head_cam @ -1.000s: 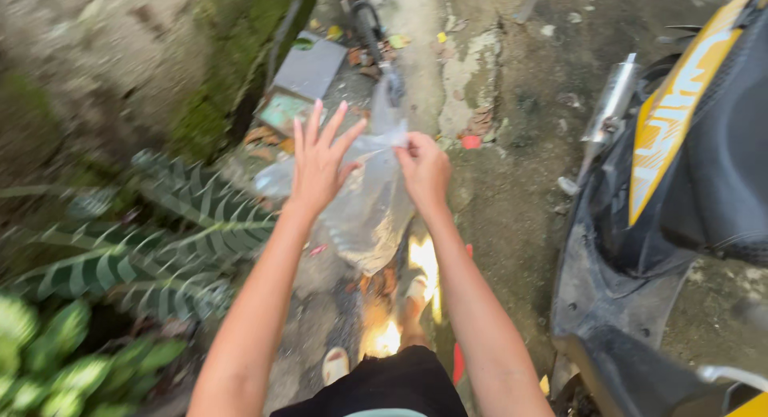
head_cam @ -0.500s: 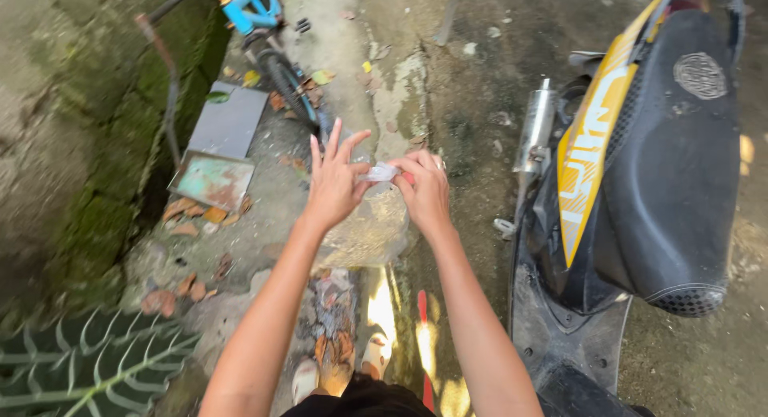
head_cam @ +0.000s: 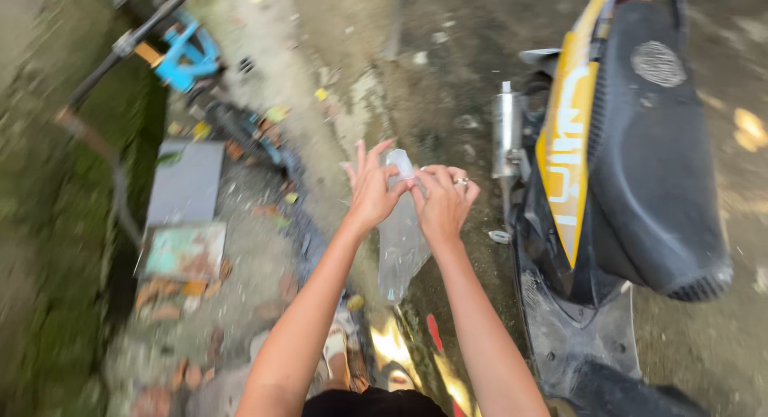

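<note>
My left hand (head_cam: 373, 191) and right hand (head_cam: 442, 199) now pinch the plastic bag (head_cam: 400, 241) together at its neck; it hangs narrower than before, left of the scooter (head_cam: 640, 185).

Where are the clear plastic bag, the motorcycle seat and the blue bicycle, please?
clear plastic bag (head_cam: 400, 245), head view, on its hanging body.
motorcycle seat (head_cam: 660, 145), head view, mid black cushion.
blue bicycle (head_cam: 188, 53), head view, on its frame.

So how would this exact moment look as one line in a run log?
left hand: pinching top of clear plastic bag | right hand: pinching same top, ring on finger | bag: hanging limp | right side: parked scooter | left: blue bicycle
</note>
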